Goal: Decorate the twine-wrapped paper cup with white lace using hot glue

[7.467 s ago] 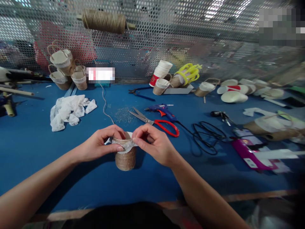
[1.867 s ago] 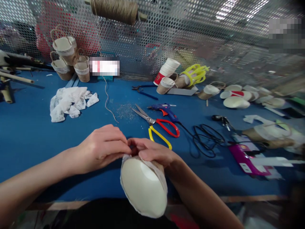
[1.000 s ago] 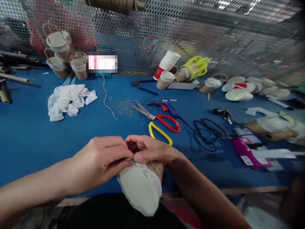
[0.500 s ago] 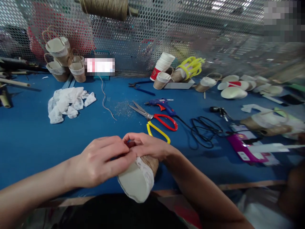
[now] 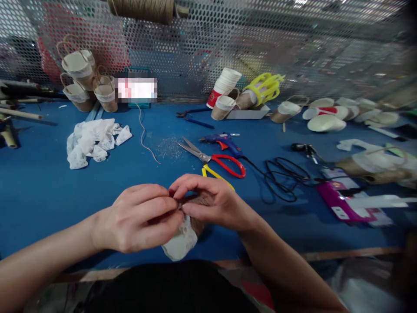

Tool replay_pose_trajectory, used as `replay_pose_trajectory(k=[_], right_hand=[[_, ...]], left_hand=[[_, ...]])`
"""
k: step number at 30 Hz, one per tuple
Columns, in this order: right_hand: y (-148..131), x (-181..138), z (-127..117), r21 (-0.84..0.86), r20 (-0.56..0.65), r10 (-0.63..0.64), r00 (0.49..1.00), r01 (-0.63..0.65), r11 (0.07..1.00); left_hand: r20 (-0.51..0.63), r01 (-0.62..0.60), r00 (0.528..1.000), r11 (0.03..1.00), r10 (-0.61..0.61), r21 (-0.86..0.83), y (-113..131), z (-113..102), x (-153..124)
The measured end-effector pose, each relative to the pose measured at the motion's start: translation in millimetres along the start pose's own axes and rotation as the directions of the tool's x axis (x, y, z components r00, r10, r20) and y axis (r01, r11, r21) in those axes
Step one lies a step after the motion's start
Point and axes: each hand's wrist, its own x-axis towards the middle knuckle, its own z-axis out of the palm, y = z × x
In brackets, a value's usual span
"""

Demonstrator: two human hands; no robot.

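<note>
Left hand [image 5: 143,217]: fingers bent, thumb and fingertips pinching at the rim of a twine-wrapped paper cup [image 5: 179,246]; the exact bit between the tips is too small to make out. Right hand [image 5: 216,202]: fingers curled over the upper side of the same cup, thumb pressed on it, fingertips meeting those of the left. The cup is tilted, its lace-edged mouth turned toward the person, above the front edge of the blue desk [image 5: 48,195]. Just beyond the hands lie scissors [image 5: 204,158], blades parted, one handle red, one yellow. Behind them is a blue glue gun [image 5: 224,142], its black cable [image 5: 286,176] coiled to the right. Farther back are pliers [image 5: 198,123] with blue handles. A loose cord [image 5: 142,132] trails on the left, beside a heap of white lace [image 5: 91,139]. Handled cups [image 5: 78,65] stand stacked at the rear left, before a perforated metal panel [image 5: 189,52] carrying a twine spool [image 5: 143,9]
</note>
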Motion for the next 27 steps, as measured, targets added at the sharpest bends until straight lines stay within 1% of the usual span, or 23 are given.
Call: replay_pose_trajectory(k=[2,3,7,9,13,15,18,20,22,24,25,27], right_hand=[[1,1,2,-0.094,-0.025,-0.066,0.998,0.064,0.994],[1,1,3,-0.143,-0.032,-0.103,0.994,0.097,0.985],[1,2,5,-0.278,-0.031,-0.232,0.972,0.214,0.936],[0,2,6,-0.308,-0.043,-0.26,0.965,0.235,0.922],[-2,1,6,-0.326,-0.077,-0.275,0.958,0.237,0.915],[-3,0,5,-0.315,-0.082,-0.288,0.954,0.249,0.916],[-2,0,6,-0.32,-0.074,-0.284,0.956,0.247,0.915],[-2,0,7,-0.32,-0.082,-0.256,0.963,0.218,0.922],[-2,0,7,-0.313,-0.095,-0.202,0.975,0.164,0.936],[-2,0,6,-0.319,-0.086,-0.171,0.981,0.136,0.938],[-2,0,5,-0.327,-0.066,-0.176,0.982,0.146,0.934],[-2,1,3,-0.337,-0.01,-0.221,0.975,0.205,0.919]], left_hand=[[0.005,-0.001,1.0,1.0,0.001,0.007,0,0,3],[0.012,0.017,1.0,1.0,-0.017,0.0,0,0,5],[0.031,0.134,0.991,0.989,-0.132,-0.066,1,0,5],[0.042,0.179,0.984,0.979,-0.176,-0.097,1,1,4],[0.035,0.251,0.968,0.954,-0.248,-0.165,-1,2,1],[0.041,0.234,0.972,0.959,-0.231,-0.162,-3,2,0],[0.033,0.099,0.995,0.993,-0.097,-0.071,-7,2,-4],[0.022,0.005,1.0,1.0,-0.004,-0.016,-9,2,-7],[0.021,-0.036,0.999,0.999,0.036,-0.001,-10,2,-7],[0.032,-0.009,0.999,1.0,0.01,-0.028,-8,2,-5],[0.039,0.035,0.999,0.998,-0.033,-0.049,-7,2,-3],[0.059,0.147,0.988,0.984,-0.141,-0.1,-3,2,2]])
